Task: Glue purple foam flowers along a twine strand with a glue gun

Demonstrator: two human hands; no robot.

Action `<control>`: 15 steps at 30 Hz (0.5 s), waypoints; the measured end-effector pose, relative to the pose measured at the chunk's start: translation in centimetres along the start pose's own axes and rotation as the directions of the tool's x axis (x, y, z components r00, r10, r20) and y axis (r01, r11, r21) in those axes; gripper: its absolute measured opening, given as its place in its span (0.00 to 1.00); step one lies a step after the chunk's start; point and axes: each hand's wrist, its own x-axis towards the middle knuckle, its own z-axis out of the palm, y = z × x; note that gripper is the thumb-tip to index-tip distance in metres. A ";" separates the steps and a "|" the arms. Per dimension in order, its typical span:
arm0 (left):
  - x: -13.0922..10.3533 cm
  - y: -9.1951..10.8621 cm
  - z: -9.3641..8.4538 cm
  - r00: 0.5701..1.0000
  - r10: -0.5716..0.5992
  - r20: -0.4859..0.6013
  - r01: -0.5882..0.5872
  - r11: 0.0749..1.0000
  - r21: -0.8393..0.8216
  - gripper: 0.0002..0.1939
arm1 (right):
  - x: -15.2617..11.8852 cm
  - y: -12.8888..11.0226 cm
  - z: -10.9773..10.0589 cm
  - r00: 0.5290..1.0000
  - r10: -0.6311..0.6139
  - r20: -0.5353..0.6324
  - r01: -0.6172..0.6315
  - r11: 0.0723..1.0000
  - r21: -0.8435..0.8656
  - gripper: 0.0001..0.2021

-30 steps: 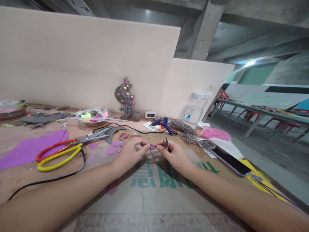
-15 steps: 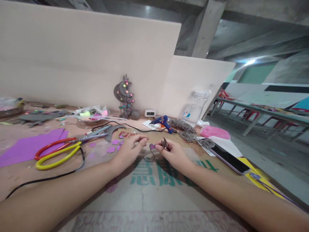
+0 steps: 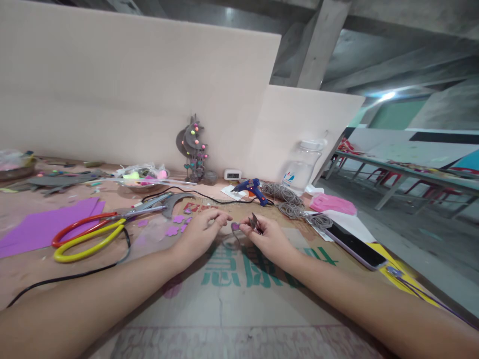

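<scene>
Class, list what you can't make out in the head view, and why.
All in the head view:
- Clock: digits too small to read.
- Small blades: handles mostly hidden by the right hand.
- Purple piece: outline too small, partly under fingertips.
- Bowl: cut off by the left edge.

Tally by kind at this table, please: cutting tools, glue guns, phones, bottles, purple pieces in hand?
Cutting tools: 2 (large scissors, small cutter in right hand)
Glue gun: 1
Phone: 1
Bottle: 1
Held purple piece: 1
Total: 6
</scene>
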 end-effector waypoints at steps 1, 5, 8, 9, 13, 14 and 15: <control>0.0 0.1 0.0 1.000 0.014 0.010 -0.015 1.000 0.013 0.14 | 0.0 0.1 0.0 1.000 -0.004 0.001 0.004 1.000 -0.004 0.12; 0.0 0.3 -0.1 0.998 0.049 0.045 -0.053 0.995 0.086 0.11 | 0.1 0.3 0.1 1.000 -0.010 -0.005 0.010 1.000 -0.024 0.12; 0.0 0.4 -0.1 0.998 0.039 0.044 -0.042 0.996 0.078 0.12 | 0.1 0.3 0.1 1.000 -0.008 -0.004 0.008 1.000 -0.024 0.12; -0.1 0.3 -0.1 0.998 0.036 0.041 -0.039 0.997 0.068 0.12 | 0.2 0.3 0.1 1.000 -0.007 -0.001 0.007 1.000 -0.021 0.12; -0.1 0.3 0.0 0.998 0.039 0.054 -0.043 0.996 0.084 0.12 | 0.2 0.1 0.0 1.000 -0.003 0.007 0.003 1.000 -0.001 0.12; -0.2 0.3 0.0 0.997 0.040 0.060 -0.046 0.995 0.091 0.12 | 0.1 0.1 0.0 1.000 -0.004 0.008 0.004 1.000 0.004 0.11; -0.2 0.3 0.0 0.997 0.040 0.064 -0.046 0.995 0.092 0.13 | 0.1 0.1 0.0 1.000 -0.004 0.008 0.003 1.000 0.008 0.11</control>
